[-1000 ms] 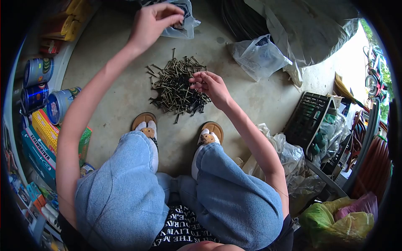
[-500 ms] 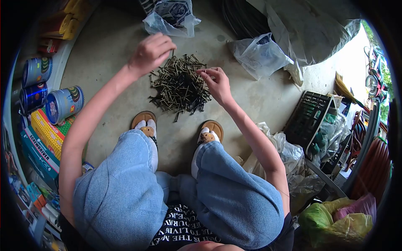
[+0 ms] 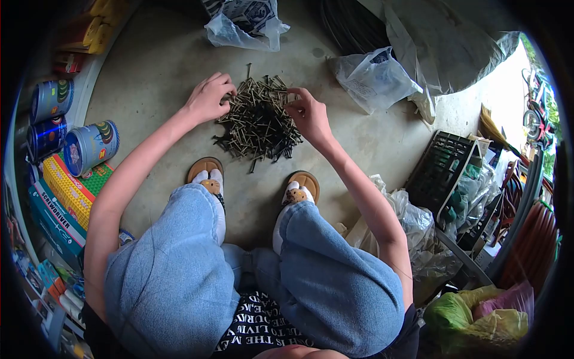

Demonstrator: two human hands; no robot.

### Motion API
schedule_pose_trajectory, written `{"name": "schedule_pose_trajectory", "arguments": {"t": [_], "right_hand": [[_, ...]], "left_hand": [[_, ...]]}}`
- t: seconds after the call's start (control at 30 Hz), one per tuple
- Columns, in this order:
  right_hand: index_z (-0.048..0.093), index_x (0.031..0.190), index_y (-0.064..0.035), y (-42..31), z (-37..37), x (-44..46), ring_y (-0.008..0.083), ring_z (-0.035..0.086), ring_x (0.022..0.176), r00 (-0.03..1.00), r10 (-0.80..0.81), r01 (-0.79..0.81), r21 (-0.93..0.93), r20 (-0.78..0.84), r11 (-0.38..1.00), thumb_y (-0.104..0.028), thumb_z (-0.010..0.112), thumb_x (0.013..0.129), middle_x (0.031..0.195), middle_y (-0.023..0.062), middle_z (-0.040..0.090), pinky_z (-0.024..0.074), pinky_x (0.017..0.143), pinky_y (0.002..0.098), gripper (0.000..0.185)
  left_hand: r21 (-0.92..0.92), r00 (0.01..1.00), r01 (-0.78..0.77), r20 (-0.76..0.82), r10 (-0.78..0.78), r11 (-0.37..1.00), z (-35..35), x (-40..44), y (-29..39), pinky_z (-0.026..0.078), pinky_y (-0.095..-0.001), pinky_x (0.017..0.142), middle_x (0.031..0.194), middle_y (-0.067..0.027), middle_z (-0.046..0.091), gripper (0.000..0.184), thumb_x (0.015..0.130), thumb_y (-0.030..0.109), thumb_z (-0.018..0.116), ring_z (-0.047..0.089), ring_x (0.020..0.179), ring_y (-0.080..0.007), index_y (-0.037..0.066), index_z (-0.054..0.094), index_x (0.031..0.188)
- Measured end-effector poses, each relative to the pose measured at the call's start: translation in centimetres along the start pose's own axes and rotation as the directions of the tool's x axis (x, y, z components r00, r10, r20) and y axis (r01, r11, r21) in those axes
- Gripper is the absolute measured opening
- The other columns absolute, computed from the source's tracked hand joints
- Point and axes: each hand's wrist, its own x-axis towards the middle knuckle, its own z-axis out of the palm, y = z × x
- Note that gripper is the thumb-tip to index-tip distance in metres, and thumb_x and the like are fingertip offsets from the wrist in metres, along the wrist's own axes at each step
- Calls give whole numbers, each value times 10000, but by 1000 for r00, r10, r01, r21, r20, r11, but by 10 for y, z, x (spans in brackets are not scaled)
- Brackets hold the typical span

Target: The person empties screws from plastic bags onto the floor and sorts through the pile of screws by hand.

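Note:
A heap of brass-coloured and black screws (image 3: 257, 128) lies on the concrete floor in front of my feet. My left hand (image 3: 210, 99) is at the heap's upper left edge, its fingers curled and apart around the outermost screws, with nothing visibly held. At the upper right edge of the heap is my right hand (image 3: 306, 113), thumb and forefinger bent toward the screws; whatever is between its fingertips is too small to make out. Beyond the heap stands an open plastic bag (image 3: 248, 27) with dark printed contents. Another white plastic bag (image 3: 373, 81) sits to the right.
Cans (image 3: 92, 146) and a screwdriver box (image 3: 57, 212) line the left side. On the right are a black crate (image 3: 436, 170), crumpled clear plastic (image 3: 406, 215) and coloured bags (image 3: 478, 317). A grey sheet (image 3: 442, 45) covers something at the upper right.
My left hand has come down from the far plastic bag to the left edge of the heap. My right hand has shifted slightly along the heap's right side.

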Motion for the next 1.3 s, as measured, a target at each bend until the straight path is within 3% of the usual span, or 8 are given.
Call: {"name": "schedule_pose_trajectory", "arguments": {"t": [0.37, 0.6, 0.9, 0.93, 1.0, 1.13, 1.23, 1.3], "right_hand": [[547, 1185, -48, 2, 3, -4, 148, 676, 858, 998, 24, -30, 103, 53, 994, 64, 523, 841, 913, 107, 706, 525, 777, 274, 363], [553, 1172, -42, 4, 4, -8, 140, 673, 854, 995, 27, -41, 145, 97, 989, 43, 547, 855, 908, 111, 704, 526, 769, 273, 329], [557, 1173, -50, 0, 0, -11, 127, 668, 831, 995, 48, -58, 107, 89, 993, 17, 547, 869, 918, 105, 705, 520, 728, 254, 312], [557, 1173, -50, 1, 1, -11, 127, 668, 831, 995, 50, -59, 108, 89, 992, 17, 547, 869, 918, 105, 705, 520, 728, 254, 312], [559, 1153, -25, 6, 6, -10, 141, 663, 771, 986, 135, -158, 303, 95, 940, 45, 493, 842, 881, 115, 699, 523, 683, 273, 325], [550, 1168, -23, 2, 9, -8, 121, 643, 783, 952, 261, -306, 480, 159, 822, 51, 439, 843, 897, 92, 675, 524, 682, 253, 352], [540, 1178, -22, 6, 10, -9, 116, 632, 782, 947, 259, -322, 537, 191, 780, 50, 413, 844, 903, 75, 646, 526, 681, 246, 364], [548, 1163, -23, 11, 11, -10, 112, 627, 767, 966, 190, -253, 495, 174, 831, 57, 404, 842, 891, 69, 642, 527, 680, 248, 361]], "left_hand": [[123, 972, -167, 189, 142, 978, 8, -1, -4, 477, -403, 751, 850, -113, 580, 185, 686, 41, 647, 565, 858, -292, 24, 538, 835], [135, 961, -266, 108, 253, 954, 15, -8, -13, 477, -397, 728, 820, -121, 571, 165, 713, 17, 650, 566, 843, -299, 23, 523, 818], [-10, 974, -170, 150, 170, 985, -18, 8, -7, 468, -388, 698, 799, -145, 582, 151, 739, -6, 626, 577, 807, -316, -4, 503, 828], [-140, 987, -56, 144, 76, 989, -23, 13, -4, 471, -388, 679, 775, -156, 597, 126, 749, -13, 615, 589, 771, -324, -15, 506, 811], [-327, 977, 136, 199, -73, 935, -38, 22, 7, 463, -377, 632, 719, -182, 607, 107, 773, -15, 604, 600, 681, -336, -41, 504, 799], [-268, 958, 207, 252, -139, 941, -33, 21, 0, 468, -394, 633, 756, -170, 602, 129, 755, -16, 617, 598, 709, -338, -43, 497, 794], [-137, 976, 112, 203, -83, 984, -11, 6, -15, 471, -406, 671, 801, -153, 580, 129, 732, -36, 614, 588, 781, -336, -34, 498, 788], [-112, 990, -90, 101, 101, 990, 0, -3, -21, 454, -403, 698, 787, -146, 524, 183, 714, -48, 626, 557, 806, -319, -27, 474, 814]]}}
